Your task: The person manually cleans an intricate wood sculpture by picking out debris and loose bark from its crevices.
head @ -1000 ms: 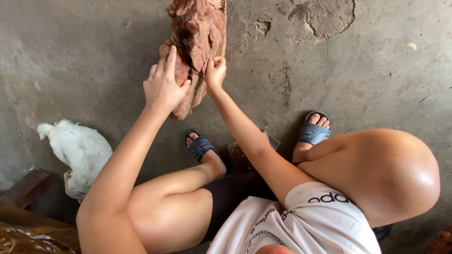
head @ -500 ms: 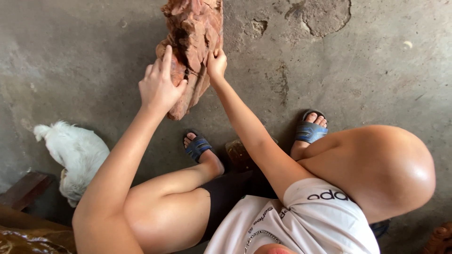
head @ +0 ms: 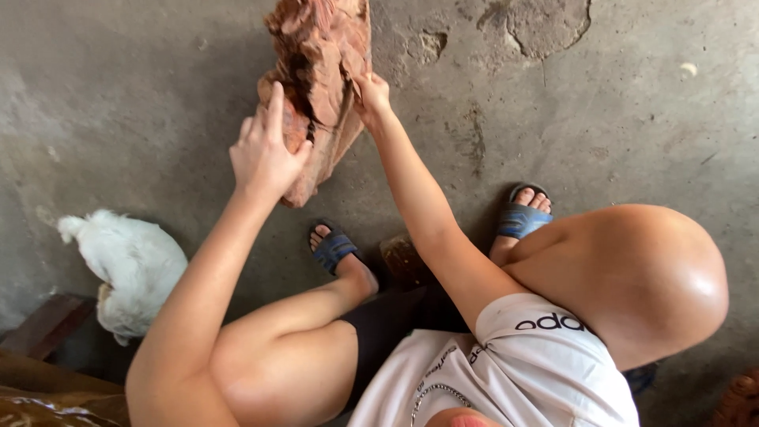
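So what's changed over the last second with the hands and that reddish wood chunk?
Very little. The left hand stays flat against the side of the reddish wood chunk, and the right hand keeps its grip on the other edge. The chunk stays upright on the concrete floor. The white animal has drifted slightly lower in view. Both sandalled feet are unmoved.

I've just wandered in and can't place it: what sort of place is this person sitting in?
Probably a rough yard or workshop floor, perhaps a woodworker's. The ground is bare, cracked concrete; the left hand and right hand steady a gnarled reddish chunk of wood, and a white bird, likely a chicken, stands close by.
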